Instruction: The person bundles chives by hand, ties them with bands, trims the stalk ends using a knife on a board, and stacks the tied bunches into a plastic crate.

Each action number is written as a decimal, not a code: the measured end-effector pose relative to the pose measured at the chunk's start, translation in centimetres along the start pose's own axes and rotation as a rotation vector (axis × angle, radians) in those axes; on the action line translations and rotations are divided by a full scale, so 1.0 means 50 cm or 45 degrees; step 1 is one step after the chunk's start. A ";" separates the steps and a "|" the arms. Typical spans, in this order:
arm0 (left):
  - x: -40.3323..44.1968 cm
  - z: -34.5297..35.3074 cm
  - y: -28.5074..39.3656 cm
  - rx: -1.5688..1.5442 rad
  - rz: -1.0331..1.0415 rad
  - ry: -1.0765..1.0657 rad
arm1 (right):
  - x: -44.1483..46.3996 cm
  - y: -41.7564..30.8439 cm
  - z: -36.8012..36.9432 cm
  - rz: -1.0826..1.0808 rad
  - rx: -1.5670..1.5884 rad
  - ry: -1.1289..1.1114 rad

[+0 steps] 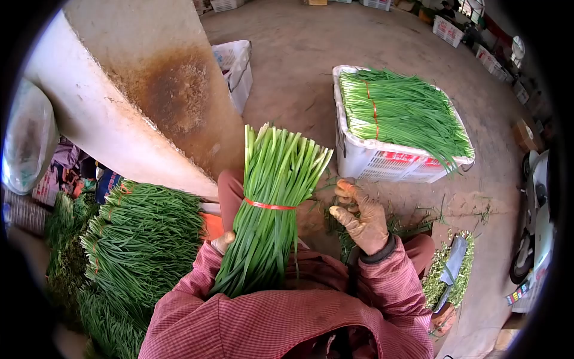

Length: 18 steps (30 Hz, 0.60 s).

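Note:
A thick bunch of garlic chives (pixel 269 173) stands upright against my lap, pale cut ends up, with a red band around its middle. My left hand (pixel 223 242) is closed on the bunch's lower left side; only the thumb area shows, the fingers being hidden behind the leaves. To the right of the bunch, my right hand (pixel 363 218), in a stained glove, is raised with its fingers apart and bent. It holds nothing and does not touch the bunch.
A white crate (pixel 388 164) of banded chives stands ahead right. More chives (pixel 143 239) are piled at my left, beside a stained pillar (pixel 173 84). A broad-bladed knife (pixel 454 260) lies on cut trimmings (pixel 436 281) at right. Another white crate (pixel 239 78) sits behind the pillar.

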<state>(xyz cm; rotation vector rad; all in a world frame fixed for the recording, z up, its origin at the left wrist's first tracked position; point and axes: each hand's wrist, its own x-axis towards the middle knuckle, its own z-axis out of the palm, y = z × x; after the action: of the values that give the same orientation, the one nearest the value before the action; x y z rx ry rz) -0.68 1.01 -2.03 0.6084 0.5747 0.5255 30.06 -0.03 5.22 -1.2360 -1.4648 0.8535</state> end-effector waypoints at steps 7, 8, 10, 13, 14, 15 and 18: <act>-0.028 0.009 0.016 -0.043 0.041 0.045 | 0.012 -0.066 0.007 0.053 0.816 -0.452; -0.032 0.012 0.023 -0.034 0.053 0.054 | 0.019 -0.068 -0.001 0.024 0.930 -0.236; -0.040 0.025 0.053 0.007 0.078 0.086 | 0.034 -0.027 0.015 0.104 0.734 -0.224; -0.048 0.062 0.115 0.207 0.166 0.141 | 0.064 0.037 0.100 0.297 0.603 -0.575; -0.052 0.076 0.136 0.292 0.201 0.158 | 0.078 0.040 0.139 0.339 0.624 -0.619; -0.057 0.090 0.158 0.450 0.254 0.196 | 0.094 0.027 0.181 0.092 0.713 -0.588; -0.079 0.157 0.207 0.889 0.228 0.382 | 0.114 0.016 0.269 0.014 1.008 -0.613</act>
<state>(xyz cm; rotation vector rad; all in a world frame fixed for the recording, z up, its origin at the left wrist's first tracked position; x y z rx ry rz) -1.51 2.95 11.38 1.2635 1.0081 0.5877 17.40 6.78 2.40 -0.4545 -1.2582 1.6160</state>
